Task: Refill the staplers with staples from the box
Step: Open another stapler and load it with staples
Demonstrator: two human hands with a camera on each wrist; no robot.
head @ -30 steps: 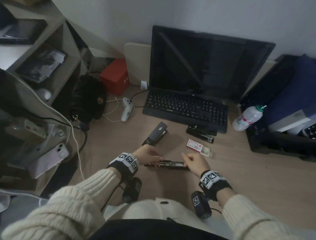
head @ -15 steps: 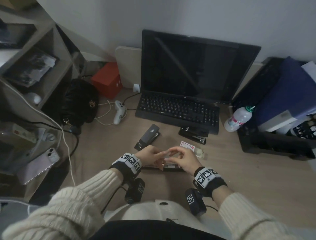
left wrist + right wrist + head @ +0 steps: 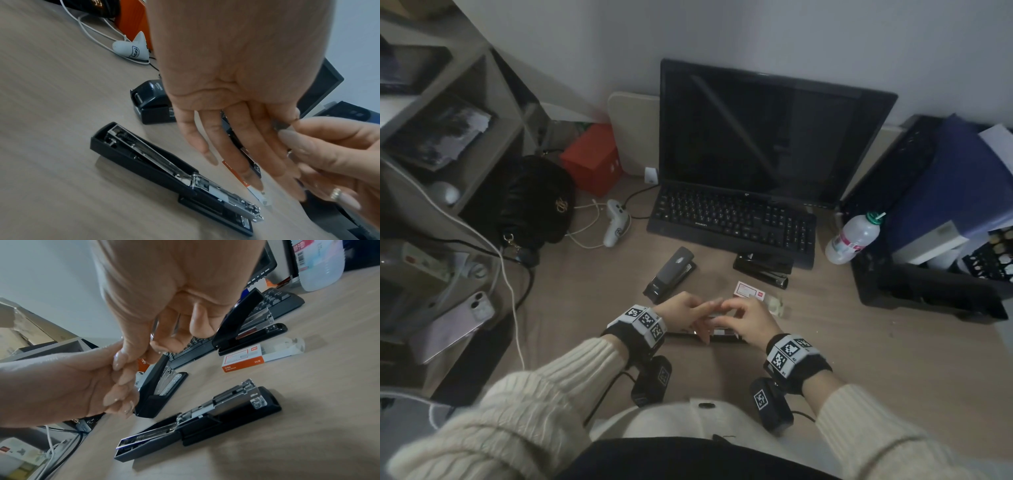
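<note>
A black stapler lies flat on the desk with its lid swung open and its metal staple channel bare. My two hands meet just above it. My left hand and my right hand both pinch a short grey staple strip at their fingertips; most of it is hidden. The orange-and-white staple box lies behind my right hand, its inner tray slid out.
A grey stapler sits behind my left hand. A third black stapler stands open against the keyboard. A plastic bottle, cables, a black bag and the monitor ring the work area.
Both hands have lifted off the open stapler and come together above it, fingertips meeting on the staple strip. The stapler stays flat on the desk.
</note>
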